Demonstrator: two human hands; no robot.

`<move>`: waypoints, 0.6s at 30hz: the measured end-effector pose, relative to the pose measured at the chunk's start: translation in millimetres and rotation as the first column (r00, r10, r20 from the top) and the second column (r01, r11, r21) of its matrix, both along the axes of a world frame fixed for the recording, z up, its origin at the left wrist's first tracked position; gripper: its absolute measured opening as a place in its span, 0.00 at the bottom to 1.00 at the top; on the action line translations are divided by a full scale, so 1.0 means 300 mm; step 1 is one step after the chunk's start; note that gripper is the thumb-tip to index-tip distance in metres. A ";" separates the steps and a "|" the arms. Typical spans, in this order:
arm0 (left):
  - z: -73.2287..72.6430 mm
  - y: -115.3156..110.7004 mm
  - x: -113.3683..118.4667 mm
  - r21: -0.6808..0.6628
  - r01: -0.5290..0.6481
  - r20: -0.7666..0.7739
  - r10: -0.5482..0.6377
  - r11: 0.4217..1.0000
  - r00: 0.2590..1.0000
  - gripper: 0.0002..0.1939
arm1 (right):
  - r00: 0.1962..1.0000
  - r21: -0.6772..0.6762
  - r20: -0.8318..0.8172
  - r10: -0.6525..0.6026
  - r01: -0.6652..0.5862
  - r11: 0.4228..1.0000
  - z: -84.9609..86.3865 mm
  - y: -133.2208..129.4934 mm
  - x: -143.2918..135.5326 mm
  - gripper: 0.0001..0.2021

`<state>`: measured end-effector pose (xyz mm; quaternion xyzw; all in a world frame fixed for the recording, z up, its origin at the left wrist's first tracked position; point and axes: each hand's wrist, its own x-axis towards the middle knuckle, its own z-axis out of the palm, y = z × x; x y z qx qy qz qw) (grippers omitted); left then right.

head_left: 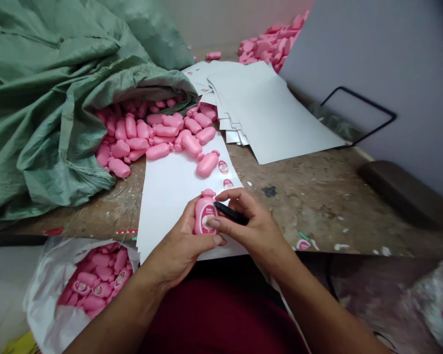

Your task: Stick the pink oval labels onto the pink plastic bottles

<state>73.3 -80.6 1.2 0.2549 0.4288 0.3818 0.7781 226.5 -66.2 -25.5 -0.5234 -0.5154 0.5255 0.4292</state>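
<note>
My left hand point(182, 238) is closed around a small pink bottle point(200, 212), which stands nearly upright just above the bench's front edge. An oval label reading "BABY" point(208, 212) covers the bottle's front. My right hand point(256, 226) grips a slim black tool point(232, 214), whose tip is too hidden to tell its kind. Its thumb presses on the label. Beneath both hands lies a white sticker sheet point(166, 196), with oval stickers point(223, 167) left along its right side. A loose unlabelled bottle point(207, 164) rests on that sheet.
Pink bottles point(166, 130) spill from a green sack point(55, 98) on the left. A white bag point(44, 290) below the bench holds labelled bottles. White sheets point(266, 108) lie at the back, near another pink pile point(268, 44). A dark block point(406, 194) sits right.
</note>
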 end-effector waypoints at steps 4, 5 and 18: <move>0.003 -0.004 0.000 -0.001 0.005 -0.015 -0.005 1.000 1.000 0.37 | 0.987 -0.010 -0.162 -0.001 0.000 1.000 -0.018 0.014 -0.004 0.10; 0.001 -0.002 -0.001 -0.007 0.000 -0.016 0.000 1.000 1.000 0.37 | 0.985 -0.011 -0.172 -0.007 0.005 1.000 -0.021 0.016 0.000 0.10; 0.068 -0.171 -0.615 0.146 0.049 -0.972 0.134 0.988 0.194 0.32 | 0.965 0.088 0.083 -0.250 0.242 0.966 -0.058 0.030 0.152 0.13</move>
